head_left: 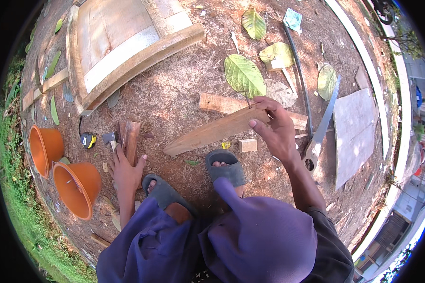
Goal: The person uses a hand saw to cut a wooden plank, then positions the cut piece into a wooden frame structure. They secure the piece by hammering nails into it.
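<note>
My right hand [276, 125] grips the right end of a wooden board [217, 130], thumb on the near side and fingers over the top. The board slants down to the left, where its pointed end is close to the ground. A thin dark upright piece, maybe a nail or a leaf stem, shows beside my fingers. My left hand [126, 172] reaches down by a hammer [110, 137], fingers stretched along its handle and thumb apart. Much of the handle is hidden under the hand. A short reddish-brown wood block [129, 137] lies just right of the hammer.
A wooden frame panel [141, 61] lies at the far left. Near it are a tape measure [88, 140] and two orange pots [78, 188]. A handsaw [322, 127], a grey sheet [355, 134] and a dark bar [301, 70] lie right. A small wood block [248, 145] is near my sandal.
</note>
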Motion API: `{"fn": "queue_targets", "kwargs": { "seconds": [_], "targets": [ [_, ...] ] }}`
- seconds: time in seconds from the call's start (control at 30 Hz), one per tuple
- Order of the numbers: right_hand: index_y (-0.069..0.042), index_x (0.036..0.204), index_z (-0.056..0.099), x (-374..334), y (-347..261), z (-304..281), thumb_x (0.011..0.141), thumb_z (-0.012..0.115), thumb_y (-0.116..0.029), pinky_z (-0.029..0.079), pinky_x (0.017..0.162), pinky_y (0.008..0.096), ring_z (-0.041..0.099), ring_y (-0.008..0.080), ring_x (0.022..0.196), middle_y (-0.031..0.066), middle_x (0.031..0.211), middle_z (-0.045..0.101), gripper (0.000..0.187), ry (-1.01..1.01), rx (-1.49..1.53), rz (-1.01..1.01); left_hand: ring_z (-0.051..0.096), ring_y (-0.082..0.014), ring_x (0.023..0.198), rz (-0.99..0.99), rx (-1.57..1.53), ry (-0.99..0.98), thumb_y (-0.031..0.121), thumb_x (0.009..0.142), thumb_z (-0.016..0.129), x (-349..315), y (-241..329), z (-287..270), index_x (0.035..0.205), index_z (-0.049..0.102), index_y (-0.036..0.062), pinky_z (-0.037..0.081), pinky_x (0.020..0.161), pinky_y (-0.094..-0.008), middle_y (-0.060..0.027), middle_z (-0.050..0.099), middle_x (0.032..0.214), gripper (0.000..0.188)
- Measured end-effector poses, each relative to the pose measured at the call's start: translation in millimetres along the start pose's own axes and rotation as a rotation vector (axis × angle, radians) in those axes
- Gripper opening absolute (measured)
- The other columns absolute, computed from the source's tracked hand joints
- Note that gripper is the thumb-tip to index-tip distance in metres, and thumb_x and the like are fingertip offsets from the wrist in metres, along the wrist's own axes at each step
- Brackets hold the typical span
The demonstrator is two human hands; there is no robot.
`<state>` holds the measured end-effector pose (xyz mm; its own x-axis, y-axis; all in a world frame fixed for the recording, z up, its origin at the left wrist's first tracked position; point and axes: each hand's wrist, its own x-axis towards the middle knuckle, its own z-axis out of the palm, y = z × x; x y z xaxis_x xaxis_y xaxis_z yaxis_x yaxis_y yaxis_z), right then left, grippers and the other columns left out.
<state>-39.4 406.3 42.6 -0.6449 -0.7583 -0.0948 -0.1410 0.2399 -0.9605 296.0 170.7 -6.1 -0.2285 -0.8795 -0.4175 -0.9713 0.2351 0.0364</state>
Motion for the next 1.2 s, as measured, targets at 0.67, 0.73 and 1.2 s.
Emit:
{"fn": "queue_targets", "kwargs": {
  "seconds": [0.67,0.73,1.2],
  "targets": [
    [-0.004,0.147,0.050,-39,-7,13,0.084,0.083,-0.033,0.046,0.111,0.0477,0.051,0.0394,0.136,0.0198,0.149,0.050,0.076,-0.187,-0.286,-0.327,0.059,-0.0363,0.123,0.713,-0.565,-0.328,0.011,0.072,0.089,-36,57,13,0.139,0.050,0.0027,0.046,0.106,-0.0439,-0.0200,0.060,0.131,0.077],
    [-0.008,0.152,0.043,-34,34,-8,0.084,0.082,-0.031,0.046,0.111,0.0491,0.046,0.0396,0.141,0.0184,0.155,0.044,0.082,-0.015,-0.642,-0.038,0.060,-0.0337,0.122,0.620,-0.593,-0.278,0.011,0.074,0.088,-38,49,11,0.139,0.050,0.0004,0.046,0.105,-0.0430,-0.0205,0.061,0.130,0.076],
    [-0.004,0.126,0.067,-15,94,-73,0.107,0.048,-0.044,0.052,0.091,0.0439,0.067,0.0361,0.098,0.0226,0.108,0.069,0.048,-0.298,-0.481,0.441,0.066,-0.0215,0.092,0.097,-0.879,-0.187,0.014,0.083,0.081,-30,38,-27,0.126,0.059,-0.0038,0.054,0.086,-0.0363,-0.0151,0.067,0.111,0.052]
  ]
}}
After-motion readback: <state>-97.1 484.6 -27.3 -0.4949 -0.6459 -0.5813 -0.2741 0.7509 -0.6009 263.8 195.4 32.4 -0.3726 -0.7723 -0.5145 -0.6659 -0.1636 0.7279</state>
